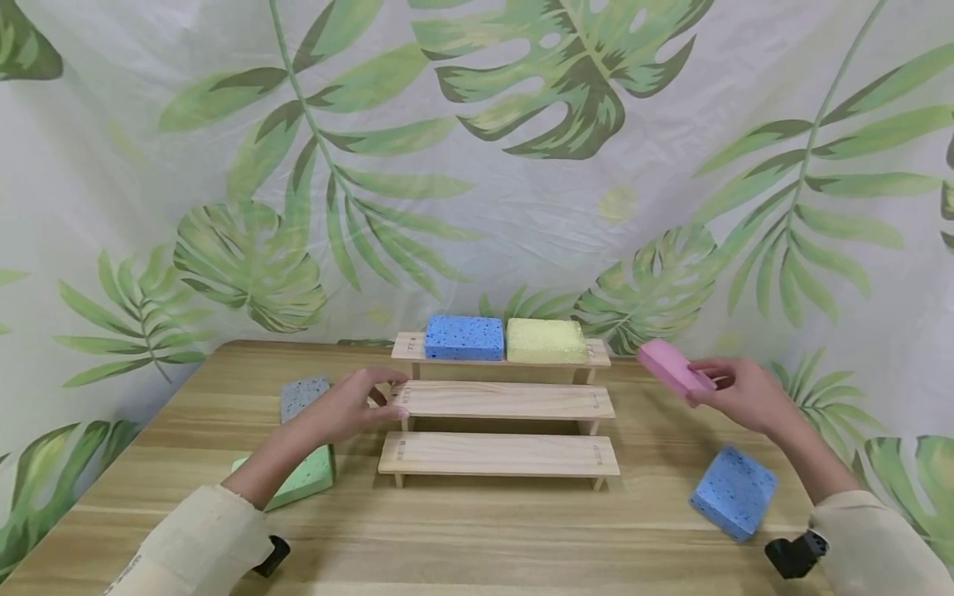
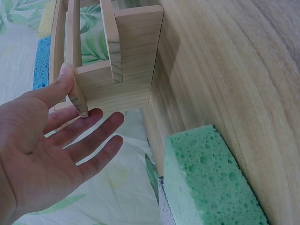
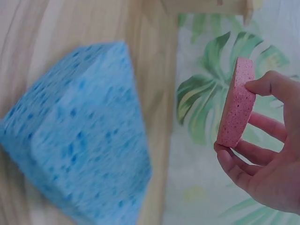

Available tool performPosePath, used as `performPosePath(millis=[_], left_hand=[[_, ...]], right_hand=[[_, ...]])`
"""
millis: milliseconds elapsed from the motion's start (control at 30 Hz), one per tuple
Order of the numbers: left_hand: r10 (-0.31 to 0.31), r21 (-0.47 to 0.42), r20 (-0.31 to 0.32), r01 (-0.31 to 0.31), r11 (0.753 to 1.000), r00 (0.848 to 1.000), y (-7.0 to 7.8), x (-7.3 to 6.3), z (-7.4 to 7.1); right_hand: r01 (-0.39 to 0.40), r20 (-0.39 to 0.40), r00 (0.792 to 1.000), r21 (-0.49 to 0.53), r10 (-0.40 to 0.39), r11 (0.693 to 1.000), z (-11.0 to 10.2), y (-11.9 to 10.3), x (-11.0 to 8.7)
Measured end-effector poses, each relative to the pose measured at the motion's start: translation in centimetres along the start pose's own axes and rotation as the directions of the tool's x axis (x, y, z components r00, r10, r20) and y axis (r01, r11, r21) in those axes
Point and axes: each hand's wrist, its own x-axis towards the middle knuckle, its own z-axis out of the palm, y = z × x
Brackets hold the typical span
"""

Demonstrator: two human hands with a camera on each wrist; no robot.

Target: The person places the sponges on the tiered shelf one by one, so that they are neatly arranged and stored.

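A pink sponge (image 1: 674, 367) is held up in my right hand (image 1: 745, 396), to the right of a three-step wooden rack (image 1: 507, 454). In the right wrist view thumb and fingers pinch the sponge (image 3: 237, 103) by its edges. My left hand (image 1: 350, 407) grips the left end of the rack's middle step (image 1: 507, 400), thumb on one face and fingers on the other, as the left wrist view shows. On the top step a blue sponge (image 1: 464, 338) and a yellow sponge (image 1: 546, 341) sit side by side. The middle and bottom steps carry nothing.
Another blue sponge (image 1: 734, 492) lies on the wooden table (image 1: 477, 538) below my right hand. At the left, a grey sponge (image 1: 303, 396) and a green sponge (image 1: 305, 480) lie partly behind my left arm. A leaf-patterned cloth (image 1: 522, 223) hangs behind the table.
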Motion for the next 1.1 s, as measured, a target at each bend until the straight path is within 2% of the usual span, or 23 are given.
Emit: performPosePath(millis=[333,567,667,767,933,1100], left_hand=[[0.003,0.003,-0.001,-0.003,1.0,1.0,0.0,-0.1,0.0],[0.002,0.0,-0.003,-0.002,1.0,1.0,-0.1,0.0,0.0],[0.005,-0.001,-0.002,-0.005,1.0,1.0,-0.1,0.0,0.0],[0.005,-0.002,-0.003,-0.005,1.0,1.0,-0.1,0.0,0.0],[0.009,-0.004,-0.002,-0.009,1.0,1.0,-0.2,0.0,0.0],[0.014,-0.001,-0.005,-0.014,1.0,1.0,-0.2,0.0,0.0]], right_hand=[[0.004,-0.049,0.999,0.07,-0.001,0.998,-1.0,-2.9,-0.1],[0.077,-0.099,0.993,0.135,-0.064,0.988,-1.7,-3.6,-0.3],[0.134,-0.117,0.986,0.16,-0.116,0.978,-1.8,-3.7,-0.4],[0.218,-0.132,0.972,0.197,-0.194,0.956,-1.8,-3.7,-0.5],[0.34,-0.124,0.94,0.266,-0.317,0.902,-1.5,-3.7,-0.3],[0.437,-0.107,0.898,0.322,-0.427,0.84,-1.3,-4.0,-0.2]])
